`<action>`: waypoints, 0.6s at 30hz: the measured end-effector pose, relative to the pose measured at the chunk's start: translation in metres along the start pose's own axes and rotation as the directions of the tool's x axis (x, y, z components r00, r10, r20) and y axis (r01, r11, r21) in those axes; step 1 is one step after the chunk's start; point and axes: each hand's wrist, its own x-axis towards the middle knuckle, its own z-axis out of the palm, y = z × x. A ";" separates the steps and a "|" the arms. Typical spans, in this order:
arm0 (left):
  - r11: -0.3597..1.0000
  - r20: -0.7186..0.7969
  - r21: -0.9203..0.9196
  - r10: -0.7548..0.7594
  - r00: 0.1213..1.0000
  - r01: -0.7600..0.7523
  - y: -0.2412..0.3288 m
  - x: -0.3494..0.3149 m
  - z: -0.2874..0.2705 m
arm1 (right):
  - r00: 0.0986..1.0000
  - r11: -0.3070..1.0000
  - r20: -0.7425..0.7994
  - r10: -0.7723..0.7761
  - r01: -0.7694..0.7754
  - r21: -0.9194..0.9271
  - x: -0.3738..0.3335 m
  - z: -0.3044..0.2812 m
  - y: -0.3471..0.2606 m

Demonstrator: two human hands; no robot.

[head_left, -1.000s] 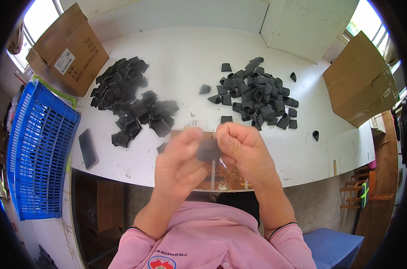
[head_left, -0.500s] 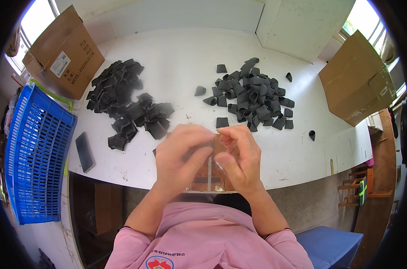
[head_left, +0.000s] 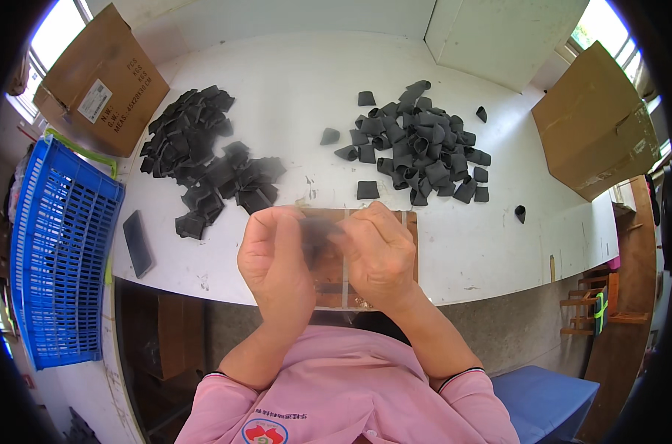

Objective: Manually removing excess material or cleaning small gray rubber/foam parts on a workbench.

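Note:
My left hand (head_left: 276,259) and my right hand (head_left: 382,255) are raised over a brown board (head_left: 328,280) at the table's front edge. Between them is a dark grey fabric piece (head_left: 319,231), smeared by motion, pinched on its left side by my left fingers and on its right by my right. Its exact shape is unclear. Beyond my left hand spreads a heap of flat dark fabric pieces (head_left: 191,137). Farther to the right lies a pile of small looped dark sleeves (head_left: 425,140), with one flat-lying sleeve (head_left: 367,190) just beyond my right hand.
A phone (head_left: 137,243) rests on the white table (head_left: 469,251) at left. Cardboard boxes stand at the back left (head_left: 102,81) and right (head_left: 595,122). A blue plastic basket (head_left: 65,251) is beside the left edge. Wooden stools (head_left: 591,311) and a blue box-like object (head_left: 547,403) are lower right.
My hands have moved apart, and a dark fabric piece now shows between them. My right hand has turned, its back now upward. The view has shifted slightly.

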 end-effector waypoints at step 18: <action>0.993 0.101 0.047 0.101 0.990 -0.106 -0.007 0.003 -0.005 | 0.992 0.981 0.093 0.084 -0.099 0.165 0.008 -0.003 0.007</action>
